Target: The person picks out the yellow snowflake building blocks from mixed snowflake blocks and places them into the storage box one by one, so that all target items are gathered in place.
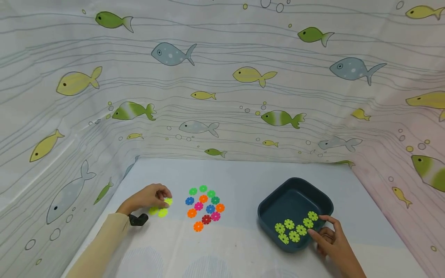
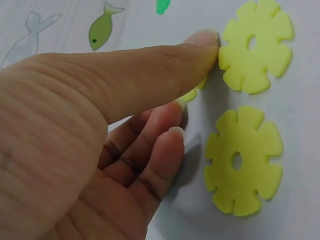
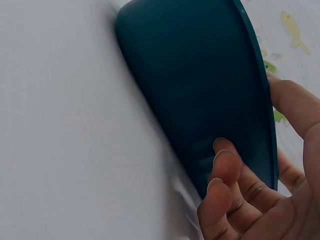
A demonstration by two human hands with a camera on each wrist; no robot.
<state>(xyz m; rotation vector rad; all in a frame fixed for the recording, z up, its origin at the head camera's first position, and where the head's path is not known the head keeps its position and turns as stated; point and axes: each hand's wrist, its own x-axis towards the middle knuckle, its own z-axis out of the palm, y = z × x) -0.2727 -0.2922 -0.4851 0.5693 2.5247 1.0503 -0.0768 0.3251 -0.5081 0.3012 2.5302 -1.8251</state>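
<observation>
My left hand [image 1: 150, 195] is over a small group of yellow interlocking discs [image 1: 162, 212] at the left of the table. Its thumb and fingers pinch one yellow interlocking disc [image 1: 168, 201]. In the left wrist view, the thumb covers most of that disc, and two flat, notched discs [image 2: 243, 160] lie beside the hand. At the right, my right hand [image 1: 332, 237] grips the near-right rim of a dark blue tray [image 1: 290, 200], thumb and forefinger at the rim. Its other fingers rest against the outer wall [image 3: 195, 85]. Several yellow-green discs [image 1: 294, 236] lie inside, along the near side.
Between the left hand and the tray lie loose discs in several colours: green [image 1: 203, 188], blue [image 1: 210, 209], orange [image 1: 198, 226], pink [image 1: 215, 216] and dark red [image 1: 206, 219]. A fish-patterned curtain [image 1: 222, 108] walls the white table [image 1: 240, 173] at the back and both sides.
</observation>
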